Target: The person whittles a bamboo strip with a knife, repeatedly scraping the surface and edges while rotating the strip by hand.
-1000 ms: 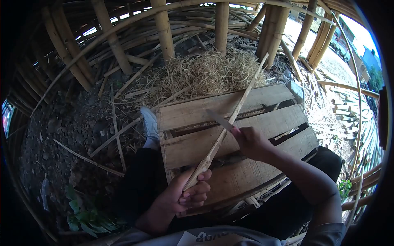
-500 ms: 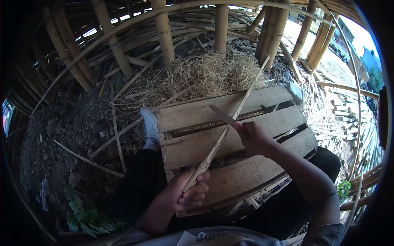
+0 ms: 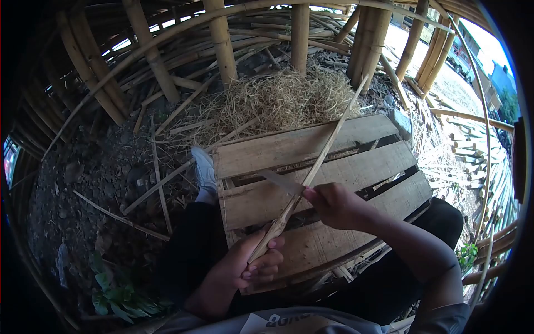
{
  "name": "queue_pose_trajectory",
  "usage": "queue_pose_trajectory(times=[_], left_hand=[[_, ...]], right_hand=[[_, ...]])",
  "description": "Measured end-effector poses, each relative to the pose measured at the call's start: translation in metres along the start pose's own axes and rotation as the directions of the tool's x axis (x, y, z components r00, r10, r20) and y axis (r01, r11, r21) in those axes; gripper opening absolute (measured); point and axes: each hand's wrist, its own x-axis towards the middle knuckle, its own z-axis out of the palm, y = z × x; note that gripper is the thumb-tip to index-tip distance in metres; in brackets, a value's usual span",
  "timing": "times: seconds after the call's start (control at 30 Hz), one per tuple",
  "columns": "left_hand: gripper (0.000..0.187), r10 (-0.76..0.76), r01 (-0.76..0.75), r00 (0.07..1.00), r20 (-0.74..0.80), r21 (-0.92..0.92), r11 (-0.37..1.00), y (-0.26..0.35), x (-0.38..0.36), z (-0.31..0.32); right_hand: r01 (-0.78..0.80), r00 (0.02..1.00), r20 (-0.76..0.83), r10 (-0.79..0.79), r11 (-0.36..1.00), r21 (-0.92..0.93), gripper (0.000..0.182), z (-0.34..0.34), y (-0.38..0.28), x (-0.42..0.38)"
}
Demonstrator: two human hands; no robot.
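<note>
My left hand (image 3: 261,259) is closed round the near end of a long split bamboo strip (image 3: 324,153). The strip slants up and away to the right, above a slatted wooden crate (image 3: 356,220). In my right hand (image 3: 336,206) is a knife (image 3: 282,182), its handle hidden by my fingers. The blade points to the upper left and crosses the strip about midway along, seemingly against it. Below both hands lie the broad pale slats of the crate, with dark gaps between them.
A heap of bamboo shavings (image 3: 283,103) lies beyond the crate, in front of upright bamboo posts (image 3: 221,47). My shoe (image 3: 204,170) is left of the crate. Thin strips (image 3: 161,189) lie on the dirt, and a leafy plant (image 3: 117,295) grows at lower left. Cut poles (image 3: 492,183) are stacked at right.
My right hand and the knife have moved down and left along the bamboo strip, nearer my left hand. My left hand keeps its grip, and the strip's far end has shifted slightly right.
</note>
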Motion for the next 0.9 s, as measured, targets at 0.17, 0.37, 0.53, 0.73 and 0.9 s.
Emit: queue_pose_trajectory(times=[0.17,0.37,0.53,0.73,0.9], left_hand=[[0.037,0.017,-0.017,1.000,-0.006,0.008,1.000,0.003,0.000,0.001],[0.037,0.012,-0.011,0.999,0.038,-0.028,1.000,0.003,0.001,-0.002],[0.038,-0.021,0.021,1.000,-0.003,-0.043,0.999,0.003,-0.003,0.000],[0.039,-0.005,0.007,1.000,0.029,-0.050,0.999,0.003,0.001,-0.001],[0.040,0.007,-0.003,0.998,0.060,-0.060,0.998,0.006,0.000,0.000]], right_hand=[[0.039,0.996,0.081,-0.034,0.997,-0.062,0.040,0.014,0.006,-0.010],[-0.282,0.959,0.019,0.282,0.952,0.121,0.034,-0.012,0.013,0.006],[0.017,0.997,0.070,-0.021,0.999,0.045,0.039,0.001,0.008,-0.006],[0.013,0.947,0.316,-0.046,0.994,0.108,0.046,0.009,-0.005,-0.016],[-0.289,0.957,0.057,0.285,0.913,0.287,0.048,-0.023,-0.007,-0.002]])
